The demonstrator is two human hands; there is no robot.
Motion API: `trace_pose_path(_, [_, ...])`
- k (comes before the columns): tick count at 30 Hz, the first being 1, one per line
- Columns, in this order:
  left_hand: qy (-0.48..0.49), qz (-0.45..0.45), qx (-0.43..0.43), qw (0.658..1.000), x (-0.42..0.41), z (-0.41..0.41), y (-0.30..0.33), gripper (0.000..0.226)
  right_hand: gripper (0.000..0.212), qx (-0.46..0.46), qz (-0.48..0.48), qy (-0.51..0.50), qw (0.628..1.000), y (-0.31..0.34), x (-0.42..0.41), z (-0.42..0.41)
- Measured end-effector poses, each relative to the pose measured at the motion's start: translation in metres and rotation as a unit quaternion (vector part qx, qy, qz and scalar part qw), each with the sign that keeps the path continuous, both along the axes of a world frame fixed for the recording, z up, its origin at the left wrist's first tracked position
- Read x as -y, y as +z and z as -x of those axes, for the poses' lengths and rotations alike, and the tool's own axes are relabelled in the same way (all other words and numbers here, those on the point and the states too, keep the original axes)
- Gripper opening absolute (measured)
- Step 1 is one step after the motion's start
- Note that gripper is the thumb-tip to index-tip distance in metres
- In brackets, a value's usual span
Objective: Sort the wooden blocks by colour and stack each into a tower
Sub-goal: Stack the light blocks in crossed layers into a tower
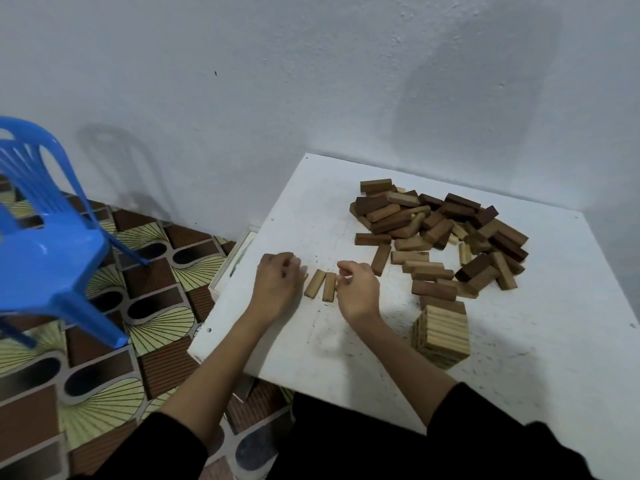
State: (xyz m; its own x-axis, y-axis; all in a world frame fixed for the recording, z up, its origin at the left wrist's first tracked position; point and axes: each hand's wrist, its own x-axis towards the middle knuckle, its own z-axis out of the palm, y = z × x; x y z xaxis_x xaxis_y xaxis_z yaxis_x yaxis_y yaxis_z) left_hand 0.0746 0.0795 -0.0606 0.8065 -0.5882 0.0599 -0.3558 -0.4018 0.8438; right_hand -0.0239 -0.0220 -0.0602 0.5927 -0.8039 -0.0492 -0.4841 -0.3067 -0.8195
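Person is sitting at a white table (346, 358) w/ both arms reaching in, black sleeves pushed up. Two light-brown blocks are lying side by side btwn the hands: left block (315, 284) and right block (329, 286), both pointing away from the person, close together but can't tell if they're actually touching.

Right hand (356, 289) is sitting just beside the right block w/ fingers curled in, thumb and fingertips at the block's edge. Looks like it's pinching or nudging it, but the contact spot is hidden behind the knuckles so can't say for sure. Left hand (277, 289) is resting on the table near the left block, fingers curled under. A sliver of something tan is peeking out at its right edge, prob another block, but too covered to call it.

Loose pile of blocks (440, 230) is sprawling over the far right part of the table, dark brown, mid brown and pale ones all mixed. A finished-looking tower of pale blocks (441, 332) is standing near the right forearm, seen from above so height is hard to judge.

Blue plastic chair (45, 237) is sitting on the patterned floor at left, partly cut off by the frame edge.
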Motion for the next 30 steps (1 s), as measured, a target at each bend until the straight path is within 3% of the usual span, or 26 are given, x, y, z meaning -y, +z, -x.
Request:
trace_pose_path(3, [-0.035, -0.006, -0.055, 0.998, -0.008, -0.001, 0.004, 0.016, 0.045, 0.021, -0.015, 0.040, 0.999, -0.002, -0.003, 0.003])
trace_pose_path(6, [-0.093, -0.017, -0.102, 0.990, -0.015, 0.000, 0.001, 0.049, 0.049, 0.041, -0.042, 0.067, 0.996, -0.003, -0.005, 0.004])
trace_pose_path(15, [-0.187, -0.042, 0.005, 0.982, -0.019, 0.000, 0.003, 0.082, 0.076, 0.028, -0.008, 0.183, 0.983, -0.011, -0.001, 0.013])
trace_pose_path(24, [-0.185, -0.010, 0.017, 0.983, -0.018, 0.001, -0.006, 0.078, 0.069, 0.086, 0.047, 0.202, 0.974, -0.022, -0.002, 0.017])
trace_pose_path(30, [-0.175, 0.001, 0.005, 0.985, -0.018, 0.001, -0.010, 0.077, 0.069, 0.083, 0.033, 0.212, 0.973, -0.020, 0.001, 0.018])
